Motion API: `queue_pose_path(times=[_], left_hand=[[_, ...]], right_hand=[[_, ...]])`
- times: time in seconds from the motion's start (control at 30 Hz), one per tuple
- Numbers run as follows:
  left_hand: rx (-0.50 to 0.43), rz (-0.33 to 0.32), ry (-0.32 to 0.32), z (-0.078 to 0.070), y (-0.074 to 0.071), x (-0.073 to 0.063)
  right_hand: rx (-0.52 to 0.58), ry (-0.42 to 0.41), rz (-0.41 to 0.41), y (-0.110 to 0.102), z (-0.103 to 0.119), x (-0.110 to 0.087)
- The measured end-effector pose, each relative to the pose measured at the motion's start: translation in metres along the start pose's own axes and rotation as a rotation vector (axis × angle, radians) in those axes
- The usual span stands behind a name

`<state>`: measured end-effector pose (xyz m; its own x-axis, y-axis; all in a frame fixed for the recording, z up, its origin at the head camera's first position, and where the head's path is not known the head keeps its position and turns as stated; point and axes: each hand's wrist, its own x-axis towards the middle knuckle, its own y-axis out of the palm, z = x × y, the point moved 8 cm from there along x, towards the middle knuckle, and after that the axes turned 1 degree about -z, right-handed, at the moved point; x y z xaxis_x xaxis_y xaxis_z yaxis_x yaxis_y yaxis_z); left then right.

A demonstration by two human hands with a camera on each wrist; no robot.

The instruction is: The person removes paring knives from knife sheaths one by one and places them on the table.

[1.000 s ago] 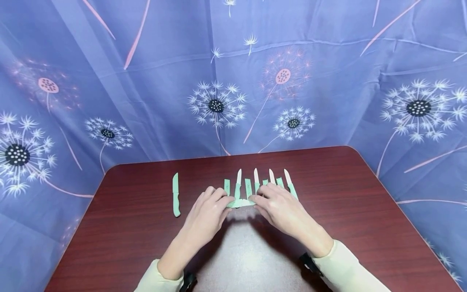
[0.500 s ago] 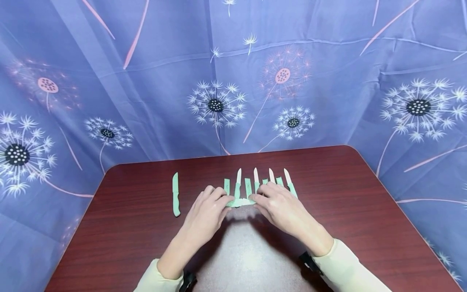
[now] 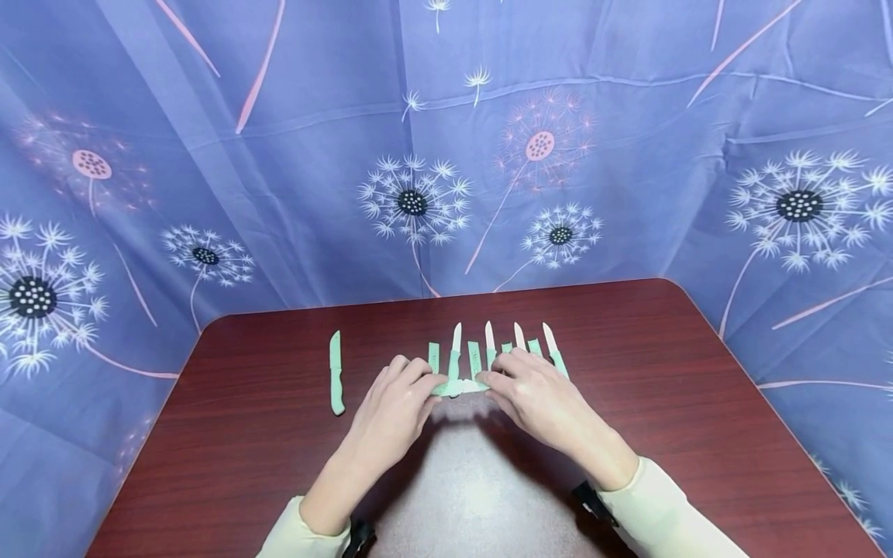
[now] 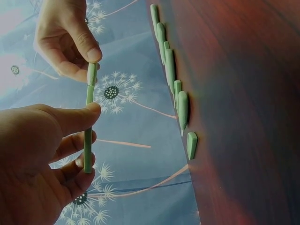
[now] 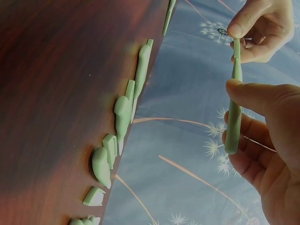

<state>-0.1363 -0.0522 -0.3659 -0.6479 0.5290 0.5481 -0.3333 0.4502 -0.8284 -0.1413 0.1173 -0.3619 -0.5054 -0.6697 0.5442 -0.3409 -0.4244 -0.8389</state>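
Grip: left hand (image 3: pixel 394 403) and right hand (image 3: pixel 540 397) pinch sheathed knife (image 3: pixel 458 387); second sheathed knife (image 3: pixel 336 373) toward tabletop's (image 3: pixel 244 442) left edge; four bare knives (image 3: pixel 455 358) outstanding.

Left hand (image 3: pixel 394 403): back uppermost, thumb (image 4: pixel 77 119) opposing curled fingers (image 4: pixel 69 146) in a pinch. Right hand (image 3: pixel 540 399): near the left, apart from it, likewise pinching. Left forearm (image 3: pixel 333 492), right forearm (image 3: pixel 605 459) angle inward toward their hands.
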Motion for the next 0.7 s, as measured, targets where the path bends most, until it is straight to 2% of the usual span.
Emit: queue_pose_path(times=[0.4, 0.7], left_hand=[[0.005, -0.027, 0.004, 0.0, -0.0009, 0.0007], [0.003, 0.001, -0.014, 0.0007, -0.0013, 0.0005]], right_hand=[[0.0, -0.007, -0.014, -0.0013, 0.0002, 0.0], [0.001, -0.01, -0.016, -0.0012, -0.0001, -0.0001]])
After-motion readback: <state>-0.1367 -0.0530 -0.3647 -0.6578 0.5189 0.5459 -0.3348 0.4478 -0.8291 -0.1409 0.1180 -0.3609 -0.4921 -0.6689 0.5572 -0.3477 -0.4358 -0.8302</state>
